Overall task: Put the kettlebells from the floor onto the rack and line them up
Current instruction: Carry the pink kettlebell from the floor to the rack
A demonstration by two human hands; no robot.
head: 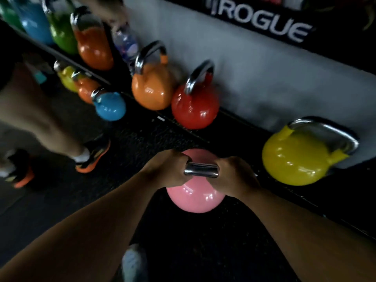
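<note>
A pink kettlebell with a chrome handle hangs over the dark floor at centre. My left hand and my right hand both grip its handle, one at each end. Along the low rack shelf by the wall stand an orange kettlebell and a red kettlebell, while a yellow kettlebell lies tilted with its handle to the right. Higher on the rack at upper left sit orange, green and blue kettlebells. Small blue, orange and yellow kettlebells sit lower left.
Another person's legs and black-orange shoes stand on the floor at left. A plastic water bottle stands on the rack beside the upper orange kettlebell. A grey wall with a ROGUE banner runs behind. My own shoe shows at the bottom.
</note>
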